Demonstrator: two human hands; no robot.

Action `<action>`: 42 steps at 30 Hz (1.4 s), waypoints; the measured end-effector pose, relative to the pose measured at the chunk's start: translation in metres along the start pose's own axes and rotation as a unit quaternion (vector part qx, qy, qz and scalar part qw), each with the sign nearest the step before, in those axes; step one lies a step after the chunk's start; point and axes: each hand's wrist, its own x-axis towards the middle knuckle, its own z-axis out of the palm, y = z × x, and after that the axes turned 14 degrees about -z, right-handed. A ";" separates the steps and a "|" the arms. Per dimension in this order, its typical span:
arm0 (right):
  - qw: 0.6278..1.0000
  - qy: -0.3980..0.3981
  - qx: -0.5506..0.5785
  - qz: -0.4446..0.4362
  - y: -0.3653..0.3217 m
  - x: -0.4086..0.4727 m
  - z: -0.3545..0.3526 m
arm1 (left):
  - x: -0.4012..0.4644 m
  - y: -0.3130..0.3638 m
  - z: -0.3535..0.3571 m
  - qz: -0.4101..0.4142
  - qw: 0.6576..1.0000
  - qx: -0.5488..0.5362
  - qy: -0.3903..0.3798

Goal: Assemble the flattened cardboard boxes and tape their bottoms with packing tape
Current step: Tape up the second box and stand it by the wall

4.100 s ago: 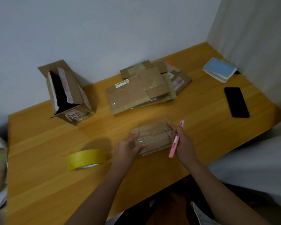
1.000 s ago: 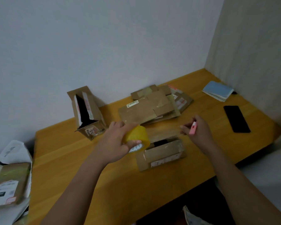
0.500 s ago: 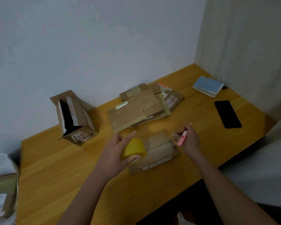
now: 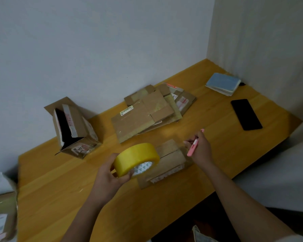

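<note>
Left hand (image 4: 108, 173) gripping tape roll (image 4: 136, 158) above small box (image 4: 166, 161) on desk (image 4: 59, 180), right hand (image 4: 198, 148) pinching pink cutter (image 4: 193, 147) plus maybe tape end: risk of strip twisting, sticking crooked, flaps reopening.

You're in a plain home room: a wooden counter (image 4: 217, 140) set into a bare white corner, with a phone (image 4: 246, 114) and notebooks (image 4: 223, 83) lying there.

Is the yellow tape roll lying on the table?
No, the left hand holds the yellow tape roll up above the table.
</note>
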 end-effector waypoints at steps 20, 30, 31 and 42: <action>1.000 -0.003 0.013 0.009 0.019 -0.010 0.010 | 0.000 -0.011 0.006 0.007 0.999 0.032 0.029; 0.994 0.040 0.046 -0.087 0.005 -0.044 0.015 | 0.002 -0.007 0.012 0.001 0.999 0.025 0.020; 0.993 0.050 0.033 -0.101 0.002 -0.046 0.015 | 0.002 -0.007 0.012 0.001 0.999 0.024 0.021; 0.979 -0.112 -0.047 -0.163 0.014 -0.054 0.028 | 0.002 -0.003 0.008 0.044 0.996 0.064 0.042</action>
